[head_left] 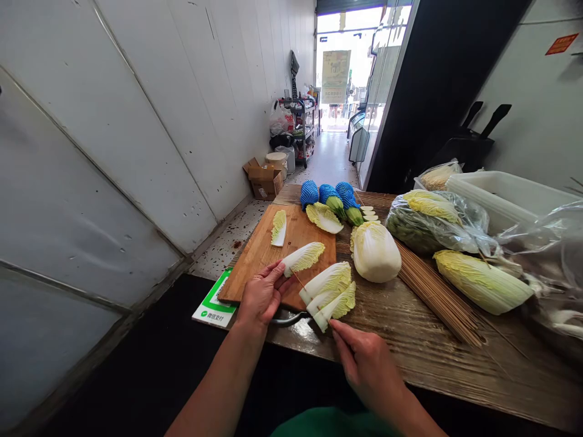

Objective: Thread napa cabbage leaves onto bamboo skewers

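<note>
bare forearms [223, 376], bare fingers [345, 331]; green garment [328, 423], small rounded part in view

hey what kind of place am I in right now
Probably a small food shop's prep area: a payment sign by the cutting board, a pile of skewers on the table, and cabbage leaves threaded together.

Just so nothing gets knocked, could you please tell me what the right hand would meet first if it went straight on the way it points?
The right hand would probably meet the skewered cabbage leaves first, just ahead; whether they already touch is unclear.
</note>
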Demonstrator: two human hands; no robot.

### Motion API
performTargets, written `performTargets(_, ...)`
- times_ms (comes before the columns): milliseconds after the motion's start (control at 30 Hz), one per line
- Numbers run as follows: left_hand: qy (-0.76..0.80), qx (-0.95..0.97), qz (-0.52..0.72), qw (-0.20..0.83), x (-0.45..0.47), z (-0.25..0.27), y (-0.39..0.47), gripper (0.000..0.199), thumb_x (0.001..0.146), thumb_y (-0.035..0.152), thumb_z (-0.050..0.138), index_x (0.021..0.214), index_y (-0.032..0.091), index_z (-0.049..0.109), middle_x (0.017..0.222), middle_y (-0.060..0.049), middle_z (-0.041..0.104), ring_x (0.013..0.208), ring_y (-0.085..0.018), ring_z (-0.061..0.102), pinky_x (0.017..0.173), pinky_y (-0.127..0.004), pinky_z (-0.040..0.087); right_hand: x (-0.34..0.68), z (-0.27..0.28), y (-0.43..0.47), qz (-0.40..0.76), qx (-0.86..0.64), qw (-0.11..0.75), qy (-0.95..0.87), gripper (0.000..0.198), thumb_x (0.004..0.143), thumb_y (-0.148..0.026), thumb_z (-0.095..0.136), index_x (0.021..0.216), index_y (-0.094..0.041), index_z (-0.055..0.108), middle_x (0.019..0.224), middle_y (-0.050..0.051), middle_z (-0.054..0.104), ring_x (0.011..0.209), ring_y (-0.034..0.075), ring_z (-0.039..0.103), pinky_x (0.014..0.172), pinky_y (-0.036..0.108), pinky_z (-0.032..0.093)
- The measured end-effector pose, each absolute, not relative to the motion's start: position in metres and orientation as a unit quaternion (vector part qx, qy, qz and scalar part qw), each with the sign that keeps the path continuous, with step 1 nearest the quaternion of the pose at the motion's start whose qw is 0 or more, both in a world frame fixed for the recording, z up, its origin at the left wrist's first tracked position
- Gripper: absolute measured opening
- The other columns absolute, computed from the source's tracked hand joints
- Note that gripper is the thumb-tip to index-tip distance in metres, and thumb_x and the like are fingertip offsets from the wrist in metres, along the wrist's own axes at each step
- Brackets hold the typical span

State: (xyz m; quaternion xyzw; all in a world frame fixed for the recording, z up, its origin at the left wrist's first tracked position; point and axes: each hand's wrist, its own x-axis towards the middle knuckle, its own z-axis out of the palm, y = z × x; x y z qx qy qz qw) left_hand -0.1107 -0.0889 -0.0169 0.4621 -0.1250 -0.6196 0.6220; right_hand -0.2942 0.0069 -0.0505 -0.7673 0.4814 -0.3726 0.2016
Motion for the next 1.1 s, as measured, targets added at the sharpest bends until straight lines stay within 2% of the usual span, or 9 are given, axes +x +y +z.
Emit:
performTargets(400, -0.126, 0.463, -0.625, 0.615, -0.1102, -0.0171, -0.0881, 0.011, 0.078, 0.000, 0.054, 0.076, 0.008, 0.062, 0.075, -0.010, 0.070, 0.068, -0.018, 0.068, 0.074, -0.038, 0.058, -0.2913, -0.0478, 0.0072, -0.378, -0.758, 0.205, 0.492, 0.032, 0.088, -0.017, 0.038, 0.101, -0.011, 0.067, 0.081, 0.010, 0.073, 0.065, 0.020, 0.070, 0.059, 0.026, 0.054)
performTargets(567, -0.130, 0.463, -0.630, 0.609, -0.1101, -0.0160, -0.0881, 0.012, 0.079, 0.000, 0.053, 0.076, 0.007, 0.061, 0.076, -0.011, 0.070, 0.068, -0.019, 0.068, 0.071, -0.035, 0.058, -0.2905, -0.0456, 0.0070, -0.385, -0.755, 0.213, 0.487, 0.033, 0.088, -0.016, 0.037, 0.103, -0.012, 0.066, 0.082, 0.009, 0.073, 0.068, 0.020, 0.070, 0.060, 0.026, 0.053)
performTargets(867, -0.136, 0.459, -0.644, 0.597, -0.1095, -0.0167, -0.0868, 0.011, 0.078, 0.000, 0.055, 0.078, 0.008, 0.062, 0.076, -0.011, 0.070, 0.070, -0.021, 0.068, 0.075, -0.039, 0.057, -0.2886, -0.0432, 0.0053, -0.381, -0.753, 0.218, 0.490, 0.033, 0.087, -0.016, 0.037, 0.102, -0.011, 0.066, 0.082, 0.010, 0.073, 0.069, 0.022, 0.070, 0.062, 0.028, 0.054)
performTargets(1100, -0.132, 0.457, -0.648, 0.595, -0.1089, -0.0165, -0.0884, 0.011, 0.078, 0.001, 0.055, 0.080, 0.009, 0.063, 0.074, -0.009, 0.070, 0.065, -0.017, 0.067, 0.073, -0.034, 0.057, -0.2866, -0.0425, 0.0043, -0.370, -0.751, 0.232, 0.495, 0.033, 0.087, -0.016, 0.038, 0.105, -0.011, 0.065, 0.085, 0.010, 0.073, 0.071, 0.022, 0.070, 0.065, 0.030, 0.054)
